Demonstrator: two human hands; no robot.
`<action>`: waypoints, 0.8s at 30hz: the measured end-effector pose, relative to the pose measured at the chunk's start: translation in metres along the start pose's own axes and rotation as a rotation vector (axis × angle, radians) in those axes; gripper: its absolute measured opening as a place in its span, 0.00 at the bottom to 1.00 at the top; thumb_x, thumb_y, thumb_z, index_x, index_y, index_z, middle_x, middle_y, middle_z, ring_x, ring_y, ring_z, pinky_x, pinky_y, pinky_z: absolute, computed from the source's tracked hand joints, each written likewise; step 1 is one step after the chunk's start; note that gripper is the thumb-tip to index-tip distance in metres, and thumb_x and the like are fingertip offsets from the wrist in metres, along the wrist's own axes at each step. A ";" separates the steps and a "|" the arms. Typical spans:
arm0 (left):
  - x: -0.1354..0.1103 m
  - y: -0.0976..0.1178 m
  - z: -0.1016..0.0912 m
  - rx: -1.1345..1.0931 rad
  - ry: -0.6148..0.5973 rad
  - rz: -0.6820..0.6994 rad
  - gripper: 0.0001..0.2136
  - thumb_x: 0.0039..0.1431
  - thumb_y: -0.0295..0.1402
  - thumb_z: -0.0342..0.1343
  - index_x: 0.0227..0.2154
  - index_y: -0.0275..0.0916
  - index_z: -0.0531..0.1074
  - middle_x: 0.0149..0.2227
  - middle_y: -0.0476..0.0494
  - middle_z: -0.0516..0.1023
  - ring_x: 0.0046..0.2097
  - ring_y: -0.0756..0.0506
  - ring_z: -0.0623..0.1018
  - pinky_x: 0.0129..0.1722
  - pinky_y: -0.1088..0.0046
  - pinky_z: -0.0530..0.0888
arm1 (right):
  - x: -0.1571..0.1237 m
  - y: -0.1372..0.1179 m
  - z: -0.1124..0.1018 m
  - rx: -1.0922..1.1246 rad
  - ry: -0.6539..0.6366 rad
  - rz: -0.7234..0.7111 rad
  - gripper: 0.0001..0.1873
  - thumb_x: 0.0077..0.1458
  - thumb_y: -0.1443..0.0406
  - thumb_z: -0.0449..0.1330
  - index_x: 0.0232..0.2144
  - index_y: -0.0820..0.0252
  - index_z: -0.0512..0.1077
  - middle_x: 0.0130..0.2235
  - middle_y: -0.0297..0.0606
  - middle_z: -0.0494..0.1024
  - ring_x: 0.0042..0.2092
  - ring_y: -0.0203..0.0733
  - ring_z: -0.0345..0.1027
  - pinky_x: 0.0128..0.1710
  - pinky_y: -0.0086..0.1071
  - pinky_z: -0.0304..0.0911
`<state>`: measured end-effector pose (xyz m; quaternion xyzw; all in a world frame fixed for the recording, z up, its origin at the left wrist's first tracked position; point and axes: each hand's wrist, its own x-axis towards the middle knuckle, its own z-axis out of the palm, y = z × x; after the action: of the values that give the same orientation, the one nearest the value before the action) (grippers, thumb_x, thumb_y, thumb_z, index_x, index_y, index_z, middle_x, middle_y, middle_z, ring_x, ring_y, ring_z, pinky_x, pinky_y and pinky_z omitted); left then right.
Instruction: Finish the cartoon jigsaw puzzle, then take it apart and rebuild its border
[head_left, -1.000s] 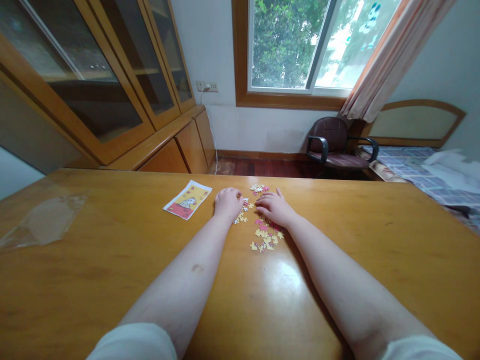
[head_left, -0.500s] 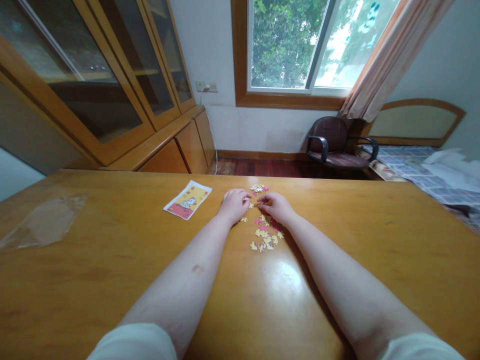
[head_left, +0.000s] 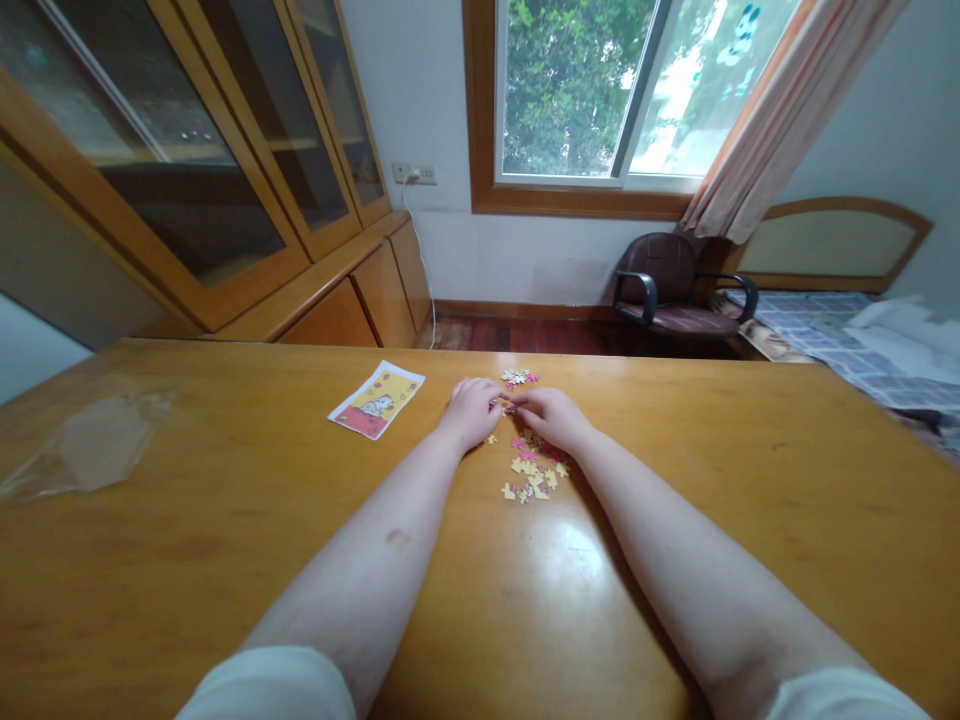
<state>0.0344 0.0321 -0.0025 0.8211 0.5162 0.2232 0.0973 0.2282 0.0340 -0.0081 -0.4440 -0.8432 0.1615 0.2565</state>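
Above the table's far middle, my left hand [head_left: 471,412] is closed, its bent fingertips on a small puzzle piece [head_left: 494,403] that they mostly cover. My right hand [head_left: 555,416] pinches another puzzle piece [head_left: 511,408], with its fingertips almost meeting those of the left. Just beyond both hands lies a small cluster of white and pink puzzle pieces [head_left: 517,377]. A looser pile of yellow and pink puzzle pieces [head_left: 536,472] spreads on the near side, partly under my right hand. One yellow piece [head_left: 491,439] lies beside my left hand.
A picture card [head_left: 377,400] in yellow and red lies left of my hands on the wooden table [head_left: 300,560]. Farther left is a clear plastic bag [head_left: 101,440]. Beyond the table stand a cabinet [head_left: 352,290], an armchair [head_left: 667,285] and a bed [head_left: 840,330].
My right hand's fingertips have moved left with a puzzle piece, closing the gap to my left fingertips. My left hand has barely moved; the card and piles stay put.
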 end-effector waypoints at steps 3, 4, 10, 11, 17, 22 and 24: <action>-0.001 -0.001 0.003 0.020 -0.059 0.048 0.13 0.58 0.30 0.51 0.40 0.49 0.79 0.51 0.47 0.77 0.59 0.40 0.67 0.64 0.49 0.53 | -0.001 0.001 -0.003 -0.147 0.078 0.034 0.16 0.61 0.60 0.56 0.48 0.57 0.76 0.51 0.44 0.76 0.54 0.48 0.66 0.59 0.45 0.55; -0.001 -0.001 0.004 0.032 -0.072 0.052 0.14 0.58 0.30 0.51 0.40 0.50 0.79 0.52 0.48 0.76 0.60 0.39 0.66 0.64 0.48 0.52 | -0.002 0.002 -0.002 -0.204 0.076 0.069 0.19 0.61 0.57 0.56 0.51 0.55 0.74 0.56 0.46 0.72 0.58 0.52 0.61 0.61 0.50 0.50; 0.001 0.000 0.000 0.084 0.005 -0.076 0.12 0.55 0.27 0.51 0.30 0.45 0.80 0.46 0.45 0.79 0.55 0.40 0.70 0.63 0.54 0.57 | -0.003 0.006 0.006 -0.314 -0.088 0.192 0.27 0.62 0.48 0.52 0.61 0.42 0.63 0.68 0.44 0.53 0.68 0.63 0.39 0.62 0.66 0.31; 0.001 0.000 -0.001 0.091 0.018 -0.095 0.11 0.55 0.27 0.51 0.29 0.44 0.80 0.44 0.45 0.80 0.54 0.40 0.71 0.62 0.55 0.58 | -0.002 0.006 0.006 -0.299 -0.094 0.189 0.26 0.62 0.48 0.52 0.60 0.42 0.65 0.68 0.43 0.53 0.68 0.63 0.39 0.61 0.66 0.31; 0.002 0.000 -0.004 0.128 0.032 -0.138 0.11 0.53 0.26 0.50 0.27 0.42 0.78 0.37 0.44 0.80 0.46 0.41 0.74 0.55 0.60 0.65 | 0.000 0.010 -0.003 -0.108 -0.025 0.098 0.16 0.62 0.54 0.54 0.37 0.54 0.79 0.53 0.43 0.74 0.59 0.51 0.59 0.62 0.61 0.35; 0.002 0.000 -0.005 0.127 0.036 -0.153 0.09 0.53 0.27 0.50 0.27 0.41 0.77 0.37 0.43 0.80 0.45 0.41 0.74 0.52 0.61 0.67 | 0.001 0.021 -0.001 -0.007 0.109 0.110 0.13 0.61 0.59 0.55 0.36 0.58 0.77 0.43 0.42 0.79 0.48 0.45 0.69 0.60 0.49 0.52; 0.002 -0.001 -0.005 0.118 0.038 -0.158 0.09 0.53 0.27 0.50 0.28 0.41 0.76 0.38 0.43 0.80 0.45 0.41 0.74 0.51 0.61 0.67 | 0.002 0.031 0.001 0.044 0.201 0.234 0.12 0.59 0.60 0.56 0.38 0.59 0.76 0.43 0.45 0.79 0.47 0.46 0.70 0.53 0.43 0.61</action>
<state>0.0320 0.0341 0.0023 0.7778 0.5933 0.1997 0.0565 0.2468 0.0530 -0.0236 -0.5473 -0.7521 0.1634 0.3288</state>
